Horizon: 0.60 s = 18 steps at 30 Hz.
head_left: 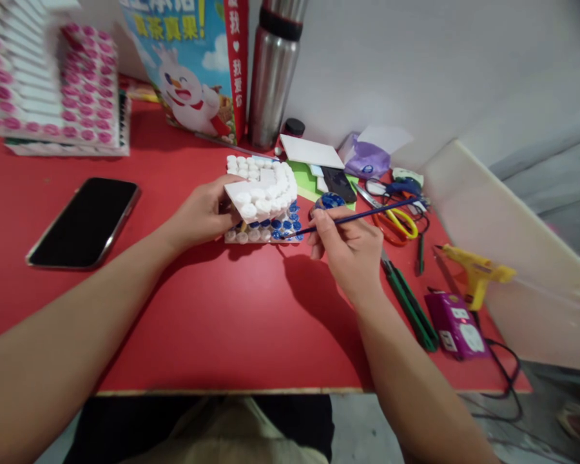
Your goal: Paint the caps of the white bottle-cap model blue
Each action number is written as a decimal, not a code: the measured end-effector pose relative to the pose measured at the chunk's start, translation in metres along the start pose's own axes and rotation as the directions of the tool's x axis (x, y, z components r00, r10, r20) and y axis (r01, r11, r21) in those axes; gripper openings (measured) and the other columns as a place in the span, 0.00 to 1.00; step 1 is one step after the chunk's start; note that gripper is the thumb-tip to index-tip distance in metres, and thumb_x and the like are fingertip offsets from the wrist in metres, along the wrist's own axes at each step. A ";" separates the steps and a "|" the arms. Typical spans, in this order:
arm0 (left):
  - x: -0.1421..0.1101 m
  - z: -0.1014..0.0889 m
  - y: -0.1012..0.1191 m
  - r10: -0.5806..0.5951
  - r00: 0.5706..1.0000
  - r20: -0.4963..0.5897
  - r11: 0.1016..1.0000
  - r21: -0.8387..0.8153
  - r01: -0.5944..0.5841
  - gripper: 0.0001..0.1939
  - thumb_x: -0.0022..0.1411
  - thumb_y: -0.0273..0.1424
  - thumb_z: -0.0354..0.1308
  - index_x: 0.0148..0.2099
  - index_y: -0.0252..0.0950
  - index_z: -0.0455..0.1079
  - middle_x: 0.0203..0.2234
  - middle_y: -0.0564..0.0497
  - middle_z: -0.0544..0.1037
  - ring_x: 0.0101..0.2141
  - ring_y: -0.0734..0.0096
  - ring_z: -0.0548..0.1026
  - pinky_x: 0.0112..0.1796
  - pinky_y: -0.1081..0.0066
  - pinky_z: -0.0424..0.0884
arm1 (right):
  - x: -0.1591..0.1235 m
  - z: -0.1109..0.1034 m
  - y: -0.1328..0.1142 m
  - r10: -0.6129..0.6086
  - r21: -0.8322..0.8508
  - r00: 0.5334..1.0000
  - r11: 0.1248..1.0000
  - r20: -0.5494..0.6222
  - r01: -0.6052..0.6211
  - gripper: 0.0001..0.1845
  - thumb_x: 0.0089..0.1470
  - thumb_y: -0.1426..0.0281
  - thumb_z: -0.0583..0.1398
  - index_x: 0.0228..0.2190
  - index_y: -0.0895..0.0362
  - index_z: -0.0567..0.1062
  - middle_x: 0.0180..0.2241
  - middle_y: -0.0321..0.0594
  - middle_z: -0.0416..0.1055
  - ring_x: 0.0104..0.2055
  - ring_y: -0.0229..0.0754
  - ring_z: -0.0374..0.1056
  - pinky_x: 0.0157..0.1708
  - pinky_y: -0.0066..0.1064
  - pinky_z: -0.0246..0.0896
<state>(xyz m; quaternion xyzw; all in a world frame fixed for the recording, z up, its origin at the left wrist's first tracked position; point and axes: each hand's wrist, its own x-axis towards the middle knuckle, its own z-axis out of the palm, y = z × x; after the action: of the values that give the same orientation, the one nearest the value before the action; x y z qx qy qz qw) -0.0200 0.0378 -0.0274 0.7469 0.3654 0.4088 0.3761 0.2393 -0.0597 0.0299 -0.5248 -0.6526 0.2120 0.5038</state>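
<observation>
Your left hand (203, 211) was at the left side of the small model (269, 201), and its grip was pinching the white board there between thumb and fingers. The model was on the red counter (212, 322), in front of you, between your two hands. It had white round pieces on the upper part and, low on the front, a row where blue ones (289, 225) stood beside white ones. Your right hand (348, 248) had its grip pressed together on a thin brush (367, 213), which was tilted, with its tip at the lower blue pieces; whether the tip touched them, I could not tell. A round container with blue (329, 200) was just behind your right fingers. The phone (84, 222) lay flat at the left, well apart from the model. Behind the model stood the metal bottle (274, 77), beside the printed bag (188, 71). At the right there were the scissors (399, 225), the green cutter (410, 306), and the yellow glue gun (478, 270) near a purple box (457, 325).
</observation>
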 end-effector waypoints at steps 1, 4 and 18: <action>0.000 0.000 0.000 0.003 1.000 0.002 1.000 -0.003 -0.003 0.31 0.58 0.40 0.70 0.61 0.36 0.71 0.49 0.40 0.83 0.49 0.46 0.83 0.50 0.52 0.79 | 0.000 0.000 0.000 -0.003 -0.006 1.000 1.000 -0.010 0.002 0.19 0.71 0.57 0.62 0.30 0.54 0.78 0.22 0.32 0.75 0.18 0.34 0.71 0.20 0.28 0.65; 0.000 0.000 -0.002 0.002 1.000 -0.003 1.000 0.001 -0.002 0.31 0.59 0.40 0.69 0.62 0.36 0.71 0.49 0.40 0.83 0.47 0.46 0.83 0.48 0.51 0.80 | 0.001 -0.001 -0.001 -0.022 -0.007 0.999 1.000 -0.027 0.021 0.18 0.71 0.59 0.63 0.30 0.54 0.79 0.24 0.33 0.77 0.20 0.34 0.72 0.22 0.28 0.67; 0.000 0.000 -0.003 0.011 1.000 -0.003 1.000 0.005 -0.011 0.31 0.59 0.38 0.69 0.63 0.34 0.71 0.51 0.38 0.83 0.49 0.47 0.83 0.50 0.51 0.79 | 0.000 0.002 0.000 0.001 0.041 1.000 0.999 -0.001 -0.001 0.19 0.70 0.57 0.64 0.30 0.54 0.78 0.22 0.31 0.74 0.18 0.33 0.70 0.19 0.28 0.64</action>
<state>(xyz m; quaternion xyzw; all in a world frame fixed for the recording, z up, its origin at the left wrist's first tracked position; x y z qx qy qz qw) -0.0212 0.0390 -0.0302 0.7494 0.3629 0.4109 0.3714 0.2380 -0.0592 0.0294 -0.5150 -0.6476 0.2254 0.5144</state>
